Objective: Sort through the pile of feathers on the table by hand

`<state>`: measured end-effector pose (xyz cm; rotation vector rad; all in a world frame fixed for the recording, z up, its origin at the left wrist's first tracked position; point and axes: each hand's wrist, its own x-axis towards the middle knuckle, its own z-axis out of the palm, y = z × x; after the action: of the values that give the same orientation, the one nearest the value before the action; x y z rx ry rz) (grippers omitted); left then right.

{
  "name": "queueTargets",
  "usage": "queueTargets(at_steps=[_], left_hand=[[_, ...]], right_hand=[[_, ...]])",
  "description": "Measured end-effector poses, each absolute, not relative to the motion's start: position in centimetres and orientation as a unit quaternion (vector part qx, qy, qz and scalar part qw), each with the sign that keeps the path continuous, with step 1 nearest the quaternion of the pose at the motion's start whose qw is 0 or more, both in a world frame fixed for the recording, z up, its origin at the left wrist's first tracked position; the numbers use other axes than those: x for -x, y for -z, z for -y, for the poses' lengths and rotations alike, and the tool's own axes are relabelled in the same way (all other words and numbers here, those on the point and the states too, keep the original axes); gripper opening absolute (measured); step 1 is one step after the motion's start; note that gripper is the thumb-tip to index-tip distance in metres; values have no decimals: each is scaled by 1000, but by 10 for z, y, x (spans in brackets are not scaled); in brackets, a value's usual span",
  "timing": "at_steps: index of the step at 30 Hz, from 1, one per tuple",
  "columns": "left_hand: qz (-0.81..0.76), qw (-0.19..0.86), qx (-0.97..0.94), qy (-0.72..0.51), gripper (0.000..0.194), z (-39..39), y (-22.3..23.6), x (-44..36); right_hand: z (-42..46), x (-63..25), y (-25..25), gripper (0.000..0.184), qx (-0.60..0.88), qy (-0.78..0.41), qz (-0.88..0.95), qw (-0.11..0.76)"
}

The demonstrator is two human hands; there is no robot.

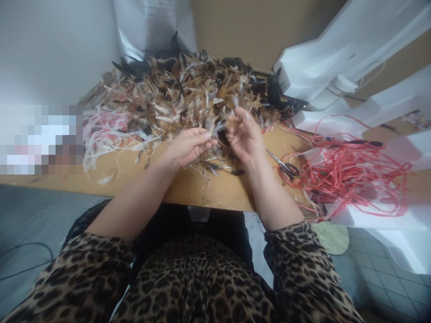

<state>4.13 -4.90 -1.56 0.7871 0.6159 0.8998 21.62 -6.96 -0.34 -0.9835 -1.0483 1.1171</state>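
My left hand (193, 146) is closed in a pinch on a feather, whose pale end (218, 128) sticks out to the right of the fingertips. Close to that end is my right hand (247, 134), palm turned inward, its fingers bent and apart. Its fingertips are slightly blurred, and whether they touch the feather is not clear. Beneath and beyond both hands spreads a large heap of brown, white and black feathers (188, 96). Loose feathers lie on the wooden table (202, 193) below the hands.
Scissors (286, 168) with dark handles lie right of my right forearm. Beyond them is a tangled pile of red strips (353, 172) on white foam pieces (323, 58). Pink and white strands (107, 130) lie at the left. A white bag (158, 27) stands behind the heap.
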Motion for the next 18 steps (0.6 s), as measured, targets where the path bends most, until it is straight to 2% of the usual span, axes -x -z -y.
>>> queueTargets(at_steps=[5,10,18], left_hand=[[-298,752,-363,-462,13,48,13,-41],[-309,724,-412,-458,15,52,14,-43],[-293,751,-414,-422,15,50,19,-42]], right_hand=[[71,-211,6,55,460,-508,405,605],[75,-199,12,48,473,-498,433,584],[74,-200,13,46,483,-481,439,584]])
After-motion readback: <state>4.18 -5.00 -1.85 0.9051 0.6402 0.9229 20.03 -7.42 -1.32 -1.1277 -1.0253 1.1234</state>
